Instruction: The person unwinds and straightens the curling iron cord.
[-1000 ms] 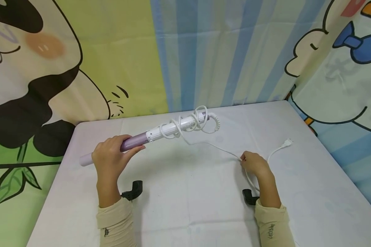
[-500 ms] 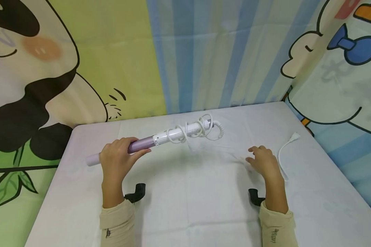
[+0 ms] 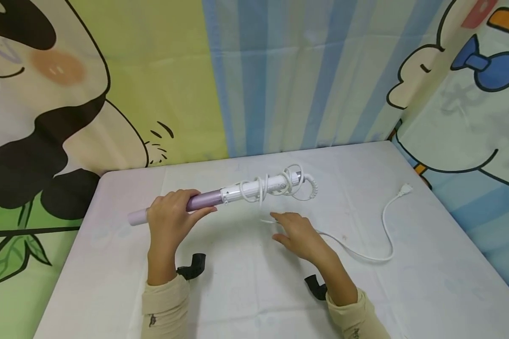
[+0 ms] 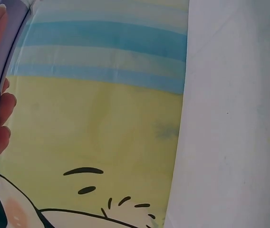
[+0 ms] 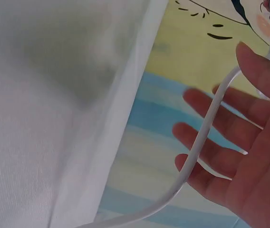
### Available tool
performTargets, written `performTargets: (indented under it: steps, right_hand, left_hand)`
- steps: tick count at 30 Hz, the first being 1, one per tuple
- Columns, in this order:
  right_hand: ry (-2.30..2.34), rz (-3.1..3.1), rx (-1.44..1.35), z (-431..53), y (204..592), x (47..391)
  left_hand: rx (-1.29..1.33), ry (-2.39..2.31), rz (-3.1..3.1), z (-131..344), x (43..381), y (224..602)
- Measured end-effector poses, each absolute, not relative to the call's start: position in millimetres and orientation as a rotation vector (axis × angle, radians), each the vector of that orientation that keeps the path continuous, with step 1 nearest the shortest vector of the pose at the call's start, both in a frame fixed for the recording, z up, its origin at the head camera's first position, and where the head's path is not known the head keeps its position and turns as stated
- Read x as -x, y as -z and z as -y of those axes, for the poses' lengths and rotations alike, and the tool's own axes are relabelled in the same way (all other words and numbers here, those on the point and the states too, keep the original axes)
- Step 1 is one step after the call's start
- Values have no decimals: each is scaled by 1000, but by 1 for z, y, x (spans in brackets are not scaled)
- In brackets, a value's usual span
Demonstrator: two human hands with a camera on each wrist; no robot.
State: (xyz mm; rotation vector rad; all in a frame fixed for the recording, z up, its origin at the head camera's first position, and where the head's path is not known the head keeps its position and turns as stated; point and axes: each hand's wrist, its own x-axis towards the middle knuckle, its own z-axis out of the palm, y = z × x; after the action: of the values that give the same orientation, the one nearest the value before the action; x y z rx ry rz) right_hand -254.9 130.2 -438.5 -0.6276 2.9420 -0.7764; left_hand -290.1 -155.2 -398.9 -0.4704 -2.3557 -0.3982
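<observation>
My left hand (image 3: 169,221) grips the purple section of a slim purple-and-white hair iron (image 3: 205,200), held tilted above the table, its white end up and to the right. White cord loops (image 3: 263,189) are wound loosely around the white section. Below that end, my right hand (image 3: 301,235) is extended with fingers loosely spread. In the right wrist view the power cord (image 5: 204,133) passes across the fingers without being gripped. From there the cord curves right along the table to a white plug (image 3: 406,189). The left wrist view catches only fingertips (image 4: 2,140) around the purple body.
A white cloth covers the table (image 3: 237,292). Behind it hangs a printed curtain (image 3: 280,80) with stripes and cartoon animals, and it continues down the right side. Black wrist mounts (image 3: 192,267) stick out beside both wrists.
My right hand has let go of the cord and moved left, beneath the hair iron. The left hand has shifted slightly right with the iron. More of the cord now lies on the table.
</observation>
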Motion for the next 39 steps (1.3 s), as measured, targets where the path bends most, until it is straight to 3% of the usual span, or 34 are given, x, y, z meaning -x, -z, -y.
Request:
performTargets:
  steps: [9,26,34,39]
  right_hand:
    - [1018,-3029,796,-145,418,252]
    - [1267,-3388,367,-194,408,252]
    - [1048,-3216,77,-204,416,259]
    - [771,-3071,129,-204,425,262]
  left_hand:
    - [457,380,2401,159,289,396]
    - [485,422,2408,160,287,394]
    - [484,452,2384,161,287,393]
    - [444,442,2358,162,287,393]
